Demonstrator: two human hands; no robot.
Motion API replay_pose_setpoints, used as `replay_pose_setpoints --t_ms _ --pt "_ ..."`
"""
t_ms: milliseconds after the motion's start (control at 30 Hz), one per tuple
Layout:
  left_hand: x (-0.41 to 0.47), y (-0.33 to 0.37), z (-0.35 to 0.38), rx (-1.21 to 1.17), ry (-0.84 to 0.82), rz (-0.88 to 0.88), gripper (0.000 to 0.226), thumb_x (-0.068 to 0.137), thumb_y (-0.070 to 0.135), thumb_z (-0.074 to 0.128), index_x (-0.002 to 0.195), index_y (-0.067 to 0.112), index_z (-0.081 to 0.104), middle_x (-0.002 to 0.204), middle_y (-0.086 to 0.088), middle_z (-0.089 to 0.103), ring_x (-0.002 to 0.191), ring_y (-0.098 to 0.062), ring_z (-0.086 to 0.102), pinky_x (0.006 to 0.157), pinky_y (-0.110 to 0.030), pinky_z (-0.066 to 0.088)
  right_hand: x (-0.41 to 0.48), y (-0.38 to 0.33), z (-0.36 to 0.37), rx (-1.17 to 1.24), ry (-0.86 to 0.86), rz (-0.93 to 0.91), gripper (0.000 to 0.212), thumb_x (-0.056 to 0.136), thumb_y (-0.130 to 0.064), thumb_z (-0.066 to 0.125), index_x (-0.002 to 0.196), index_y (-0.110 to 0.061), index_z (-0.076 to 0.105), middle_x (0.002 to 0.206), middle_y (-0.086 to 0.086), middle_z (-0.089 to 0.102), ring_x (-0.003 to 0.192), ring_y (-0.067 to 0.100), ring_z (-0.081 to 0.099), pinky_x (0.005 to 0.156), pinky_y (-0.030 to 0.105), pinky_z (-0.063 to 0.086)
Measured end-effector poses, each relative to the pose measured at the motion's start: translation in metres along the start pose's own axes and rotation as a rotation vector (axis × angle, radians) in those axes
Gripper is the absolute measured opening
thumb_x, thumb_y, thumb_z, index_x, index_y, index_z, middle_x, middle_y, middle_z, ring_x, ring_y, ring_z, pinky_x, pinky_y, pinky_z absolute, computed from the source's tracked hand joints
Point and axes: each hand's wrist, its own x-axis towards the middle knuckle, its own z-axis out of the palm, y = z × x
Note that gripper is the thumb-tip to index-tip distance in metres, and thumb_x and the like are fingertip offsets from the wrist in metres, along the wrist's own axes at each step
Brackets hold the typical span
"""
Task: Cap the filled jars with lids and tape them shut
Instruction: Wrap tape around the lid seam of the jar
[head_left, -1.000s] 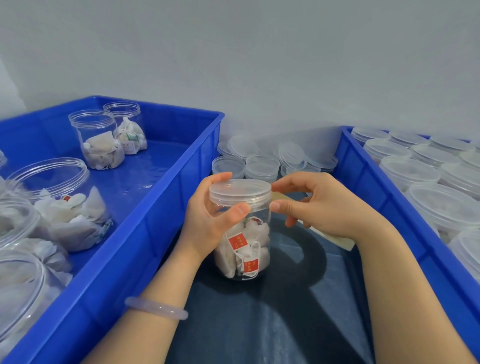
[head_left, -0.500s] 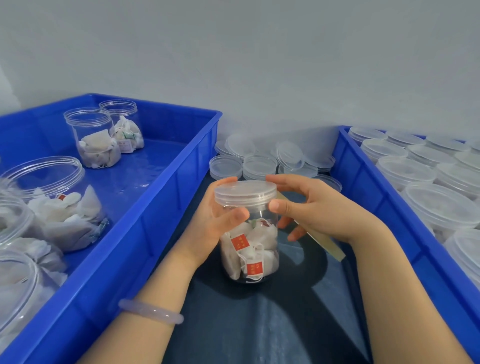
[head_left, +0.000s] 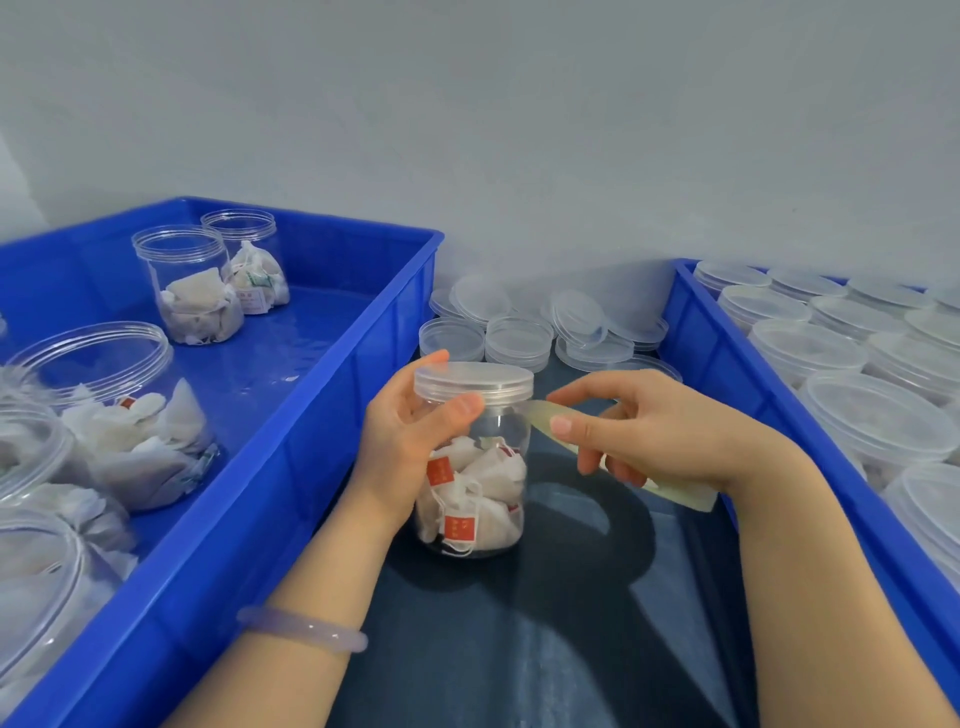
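Nearest, a pale bracelet (head_left: 301, 629) is sitting on the left wrist above the dark desk (head_left: 519, 665). Further in, the left hand (head_left: 405, 447) is gripping the jar (head_left: 501, 434). Its fingers (head_left: 435, 359) are curling round the upper wall, with the thumb lying just under the lid (head_left: 474, 378). The jar is standing upright on the desk between two blue crates. It is holding white tea bags (head_left: 493, 483) with red tags, and the clear lid is sitting on its mouth. Just right of it, the right hand (head_left: 660, 431) is pinching a pale yellowish tape strip (head_left: 537, 415) between thumb and forefinger. One end of the strip is meeting the jar at the lid's lower rim, and the other is trailing out beneath the palm. Beyond, loose lids (head_left: 519, 340) are lying heaped against the wall (head_left: 519, 156). The left crate (head_left: 311, 415) is holding open jars (head_left: 189, 291) of tea bags, and the right crate (head_left: 696, 338) is holding capped jars (head_left: 878, 421).
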Motion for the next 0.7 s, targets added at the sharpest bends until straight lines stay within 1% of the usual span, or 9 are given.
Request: replay_pose_setpoints --t_ms 67,200,267,333,400,433,567,633,700 --pt "0.001 -0.001 -0.001 -0.014 0.002 -0.013 0.094 0.049 0.042 0.076 0.132 0.006 0.051 0.109 -0.005 0.069 0.108 -0.027 0.064 0.093 -0.048 0.052 0.003 -0.001 0.001 -0.005 0.062 -0.023 0.044 0.071 -0.062 0.06 0.109 -0.039 0.062 0.071 -0.007 0.072 0.049 0.0 0.054 0.058 0.02 0.046" --pt "0.002 -0.004 -0.001 -0.036 -0.01 -0.023 0.086 0.05 0.043 0.075 0.127 0.007 0.055 0.103 -0.004 0.071 0.097 -0.023 0.068 0.072 -0.033 0.057 0.009 0.0 0.004 -0.037 0.187 -0.052 0.049 0.066 -0.065 0.06 0.108 -0.04 0.064 0.068 -0.01 0.071 0.051 -0.007 0.055 0.063 0.023 0.044" --pt "0.002 -0.005 -0.002 -0.047 -0.013 -0.027 0.081 0.05 0.043 0.075 0.122 0.01 0.057 0.1 -0.001 0.071 0.095 -0.021 0.068 0.068 -0.03 0.056 0.01 0.002 0.005 -0.047 0.22 -0.061 0.05 0.065 -0.067 0.061 0.108 -0.041 0.065 0.067 -0.011 0.071 0.052 -0.008 0.055 0.064 0.023 0.045" --pt "0.002 -0.005 -0.002 -0.055 -0.024 -0.03 0.079 0.046 0.043 0.079 0.117 0.015 0.058 0.098 0.001 0.072 0.095 -0.022 0.068 0.068 -0.03 0.056 0.011 0.003 0.005 -0.048 0.23 -0.06 0.051 0.064 -0.067 0.062 0.108 -0.04 0.065 0.066 -0.011 0.07 0.052 -0.008 0.055 0.063 0.023 0.044" --pt "0.001 -0.004 0.0 -0.063 -0.043 -0.032 0.093 0.035 0.051 0.089 0.116 0.016 0.058 0.099 -0.001 0.072 0.096 -0.022 0.069 0.07 -0.03 0.056 0.012 0.005 0.005 -0.045 0.215 -0.05 0.048 0.066 -0.066 0.063 0.106 -0.04 0.066 0.066 -0.011 0.071 0.052 -0.008 0.055 0.063 0.022 0.043" --pt "0.001 -0.003 0.0 -0.073 -0.057 -0.03 0.1 0.032 0.057 0.09 0.117 0.016 0.057 0.099 -0.001 0.073 0.096 -0.021 0.069 0.07 -0.03 0.056 0.013 0.005 0.006 -0.039 0.2 -0.045 0.047 0.067 -0.066 0.064 0.106 -0.04 0.065 0.067 -0.011 0.071 0.052 -0.009 0.055 0.063 0.023 0.043" --pt "-0.002 -0.003 0.002 -0.123 -0.086 -0.027 0.112 0.031 0.058 0.09 0.124 0.012 0.047 0.096 0.005 0.073 0.093 -0.015 0.07 0.069 -0.026 0.056 0.015 0.005 0.009 0.016 0.157 -0.026 0.048 0.062 -0.067 0.062 0.101 -0.04 0.065 0.069 -0.009 0.072 0.048 -0.005 0.055 0.058 0.022 0.043" --pt "-0.002 -0.002 0.002 -0.083 -0.092 -0.023 0.113 0.032 0.063 0.088 0.122 0.008 0.049 0.101 0.002 0.072 0.099 -0.019 0.068 0.077 -0.03 0.056 0.015 0.005 0.011 0.026 0.151 -0.009 0.048 0.062 -0.068 0.06 0.101 -0.039 0.063 0.069 -0.008 0.072 0.047 -0.003 0.054 0.055 0.022 0.046" --pt "-0.003 0.001 0.003 0.012 -0.101 -0.004 0.114 0.032 0.072 0.083 0.121 0.008 0.05 0.108 0.0 0.069 0.107 -0.019 0.065 0.087 -0.033 0.054 0.015 0.005 0.012 0.015 0.143 0.005 0.054 0.063 -0.07 0.058 0.107 -0.038 0.061 0.07 -0.009 0.072 0.048 -0.002 0.055 0.054 0.022 0.048"
